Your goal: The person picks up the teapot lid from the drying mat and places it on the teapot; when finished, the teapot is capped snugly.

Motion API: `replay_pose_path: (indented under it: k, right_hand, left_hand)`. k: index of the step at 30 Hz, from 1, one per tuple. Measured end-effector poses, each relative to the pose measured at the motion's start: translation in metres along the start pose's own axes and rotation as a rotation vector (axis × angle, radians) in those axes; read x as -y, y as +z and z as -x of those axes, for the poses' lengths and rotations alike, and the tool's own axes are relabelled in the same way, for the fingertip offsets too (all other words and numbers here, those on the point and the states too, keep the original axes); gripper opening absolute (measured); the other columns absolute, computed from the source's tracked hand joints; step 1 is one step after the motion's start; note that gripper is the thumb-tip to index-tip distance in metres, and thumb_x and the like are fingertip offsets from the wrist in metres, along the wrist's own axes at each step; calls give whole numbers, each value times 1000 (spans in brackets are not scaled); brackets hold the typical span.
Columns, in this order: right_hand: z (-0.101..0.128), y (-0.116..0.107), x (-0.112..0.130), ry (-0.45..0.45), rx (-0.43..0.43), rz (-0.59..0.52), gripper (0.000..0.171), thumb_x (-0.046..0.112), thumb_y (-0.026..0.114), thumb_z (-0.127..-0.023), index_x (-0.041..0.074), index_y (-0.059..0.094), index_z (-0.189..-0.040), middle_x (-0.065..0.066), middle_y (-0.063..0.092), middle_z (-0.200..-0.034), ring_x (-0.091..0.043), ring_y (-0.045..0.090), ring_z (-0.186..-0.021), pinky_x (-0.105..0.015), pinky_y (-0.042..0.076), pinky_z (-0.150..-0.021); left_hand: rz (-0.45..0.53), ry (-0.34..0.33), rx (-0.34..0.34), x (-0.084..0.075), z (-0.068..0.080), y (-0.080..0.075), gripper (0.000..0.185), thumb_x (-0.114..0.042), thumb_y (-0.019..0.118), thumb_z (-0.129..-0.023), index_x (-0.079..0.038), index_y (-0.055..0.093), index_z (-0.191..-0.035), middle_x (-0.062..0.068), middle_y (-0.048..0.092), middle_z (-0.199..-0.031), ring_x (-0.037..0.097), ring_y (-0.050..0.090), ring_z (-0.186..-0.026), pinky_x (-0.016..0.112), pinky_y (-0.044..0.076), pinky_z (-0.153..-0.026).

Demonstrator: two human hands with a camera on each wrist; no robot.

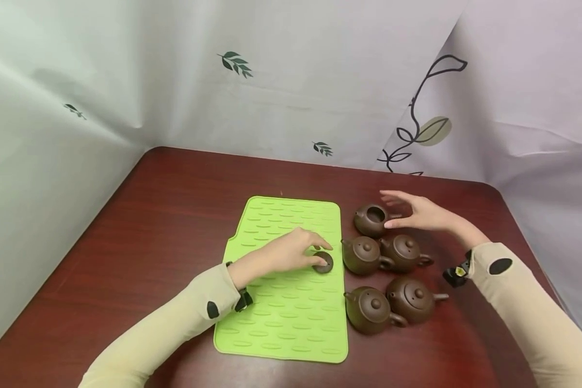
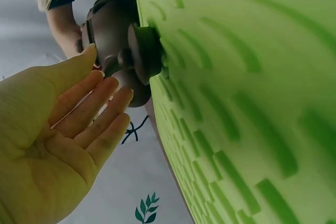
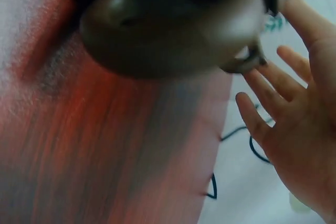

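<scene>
A round dark brown teapot lid (image 1: 323, 262) lies knob up on the green mat (image 1: 281, 323), near its right edge. My left hand (image 1: 291, 251) is at this lid, thumb and fingers about its knob. In the left wrist view, loosely bent fingers (image 2: 107, 114) stand apart from the thumb, just short of the lid (image 2: 148, 51). A lidless brown teapot (image 1: 370, 220) stands at the back right of the mat, its round opening showing. Around its handle side my right hand (image 1: 419, 213) is spread, thumb close to the rim. The right wrist view shows those fingers (image 3: 278, 90) apart.
Several lidded brown teapots, such as the front one (image 1: 370, 310) and the middle one (image 1: 362, 254), stand close together along the mat's right edge. A dark red table (image 1: 174, 215) lies beneath. White patterned curtains (image 1: 281, 97) surround its back and sides.
</scene>
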State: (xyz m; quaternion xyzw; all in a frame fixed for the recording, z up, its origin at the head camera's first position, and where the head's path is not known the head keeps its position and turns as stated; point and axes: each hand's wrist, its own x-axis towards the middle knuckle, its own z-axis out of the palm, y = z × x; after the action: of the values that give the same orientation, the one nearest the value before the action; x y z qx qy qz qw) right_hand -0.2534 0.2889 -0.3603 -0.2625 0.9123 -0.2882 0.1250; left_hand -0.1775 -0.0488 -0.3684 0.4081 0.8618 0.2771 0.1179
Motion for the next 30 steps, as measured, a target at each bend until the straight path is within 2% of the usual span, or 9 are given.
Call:
replay_pose_path:
  k: [3, 6, 9, 13, 18, 23, 30]
  right_hand:
    - [-1, 4, 2, -21, 39, 77, 73, 39, 74, -78, 15, 43, -140, -12, 51, -135, -30, 49, -121, -50, 42, -95]
    - [-1, 6, 3, -42, 24, 147, 69, 42, 75, -76, 16, 49, -135, -10, 55, -131, -29, 52, -118, -49, 43, -92]
    - [-2, 7, 5, -71, 5, 160, 66, 39, 76, -77, 14, 51, -133, -10, 57, -128, -30, 54, -115, -49, 45, -90]
    - [-5, 7, 8, -76, 3, 146, 65, 38, 76, -76, 14, 52, -131, -10, 59, -125, -30, 56, -112, -48, 47, -88]
    - [-8, 6, 7, -18, 31, 67, 67, 36, 79, -73, 14, 52, -130, -9, 61, -121, -29, 58, -111, -44, 49, -89]
    - [-12, 4, 5, 19, 57, -16, 68, 33, 82, -70, 13, 52, -128, -11, 61, -120, -29, 58, -111, -42, 49, -90]
    - [-14, 5, 4, 33, 74, -38, 67, 33, 81, -70, 14, 52, -128, -12, 60, -121, -30, 57, -112, -43, 48, -91]
  left_hand:
    - [-7, -1, 21, -2, -2, 2, 28, -24, 67, -87, -9, 69, -111, 1, 68, -109, 11, 60, -106, 23, 46, -93]
    - [-5, -14, 40, -4, -3, 2, 25, -24, 67, -87, -11, 71, -107, -1, 69, -106, 11, 61, -105, 23, 46, -92]
    - [-23, -27, 53, -4, -4, 2, 24, -22, 68, -86, -11, 71, -107, -1, 69, -106, 11, 61, -106, 23, 46, -93]
    - [-47, -35, 69, -4, -4, 2, 26, -20, 69, -86, -10, 70, -110, 0, 68, -109, 12, 60, -108, 24, 45, -95]
    - [-51, -27, 91, -3, -7, 5, 33, -23, 70, -85, -10, 67, -115, 2, 66, -114, 13, 59, -110, 24, 45, -95]
    - [-53, -6, 80, 1, -10, 7, 22, -21, 68, -86, -12, 72, -106, -1, 69, -107, 11, 61, -106, 22, 45, -93]
    - [-88, 18, 49, 6, -12, 8, 17, -21, 67, -87, -17, 74, -101, -6, 69, -104, 7, 61, -103, 23, 48, -89]
